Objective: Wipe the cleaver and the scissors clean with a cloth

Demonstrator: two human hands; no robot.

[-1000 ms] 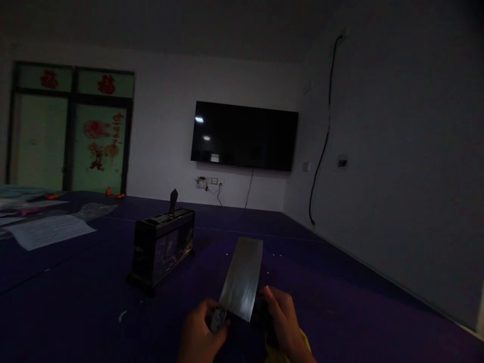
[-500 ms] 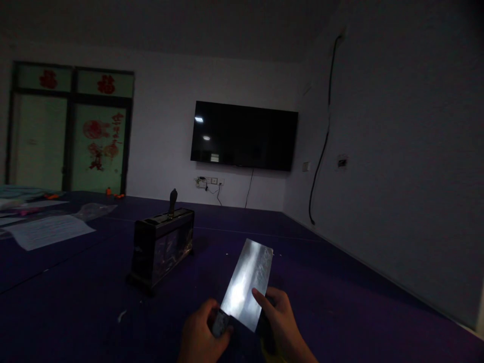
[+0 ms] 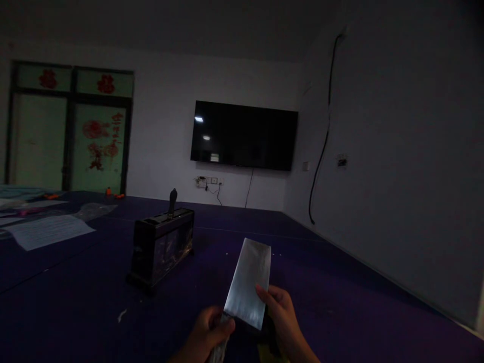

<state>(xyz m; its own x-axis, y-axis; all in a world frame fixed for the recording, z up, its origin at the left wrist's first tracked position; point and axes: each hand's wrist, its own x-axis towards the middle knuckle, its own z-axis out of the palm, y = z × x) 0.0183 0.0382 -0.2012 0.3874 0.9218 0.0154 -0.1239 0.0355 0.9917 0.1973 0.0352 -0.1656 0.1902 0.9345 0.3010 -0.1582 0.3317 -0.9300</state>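
A cleaver point(image 3: 249, 282) with a broad, shiny rectangular blade is held up in front of me, its blade tilted and pointing away. My left hand point(image 3: 212, 330) is closed around its handle point(image 3: 219, 348), thumb near the base of the blade. My right hand point(image 3: 280, 312) grips the blade's right edge, with the thumb on the flat face and the other fingers behind it, partly hidden. Below the right hand shows something dark and yellowish point(image 3: 266, 353), too dim to name. Left of the cleaver stands a dark knife block point(image 3: 162, 247) with one black knife handle point(image 3: 173, 201) sticking up from it.
The purple tabletop point(image 3: 321, 302) runs to the walls. On its left lie printed paper point(image 3: 51, 231), clear plastic film point(image 3: 94, 210) and small orange items point(image 3: 109, 192). A white scrap point(image 3: 121, 316) lies near the block. A television point(image 3: 244, 135) hangs on the far wall.
The cleaver has turned slightly, its blade more upright and its bright glare gone. My left hand has shifted a little down along the handle; my right thumb sits slightly higher.
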